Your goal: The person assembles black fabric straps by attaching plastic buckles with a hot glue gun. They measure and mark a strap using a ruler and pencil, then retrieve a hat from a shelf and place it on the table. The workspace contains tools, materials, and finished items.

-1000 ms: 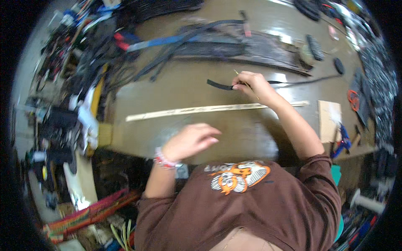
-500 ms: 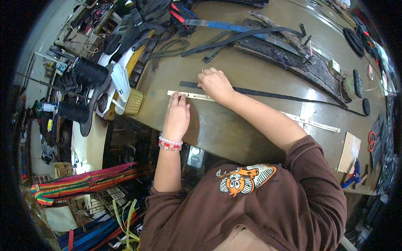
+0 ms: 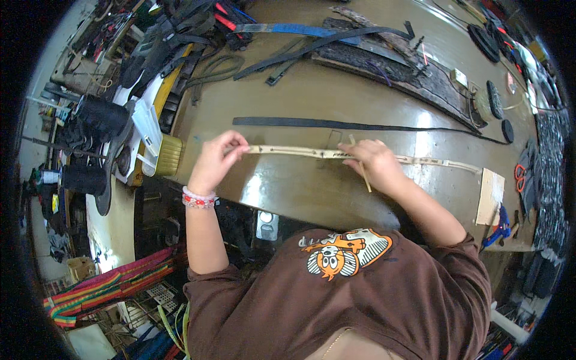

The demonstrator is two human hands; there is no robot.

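My left hand [image 3: 217, 157] pinches the left end of a long, narrow cream strip [image 3: 288, 150] with dark marks along it. The strip is stretched across in front of me, slightly bowed. Around its middle my right hand [image 3: 378, 163] is closed, also gripping a thin tan stick [image 3: 367, 179] that juts out below the fingers. Just beyond the strip, a long black strap [image 3: 312, 123] lies flat on the brown table [image 3: 318, 198], roughly parallel to it. Whether the far right part of the strip touches the table I cannot tell.
A dark, worn board [image 3: 384, 69] with straps across it lies farther back. At the right are a cardboard piece [image 3: 491, 195] and orange-handled scissors [image 3: 521, 175]. A yellow container [image 3: 169, 156] and black thread spools [image 3: 102, 114] stand at the left edge.
The cream strip has been lifted and drawn away from the black strap. My right hand has gone from the strap onto the strip, keeping the stick. The view has shifted.
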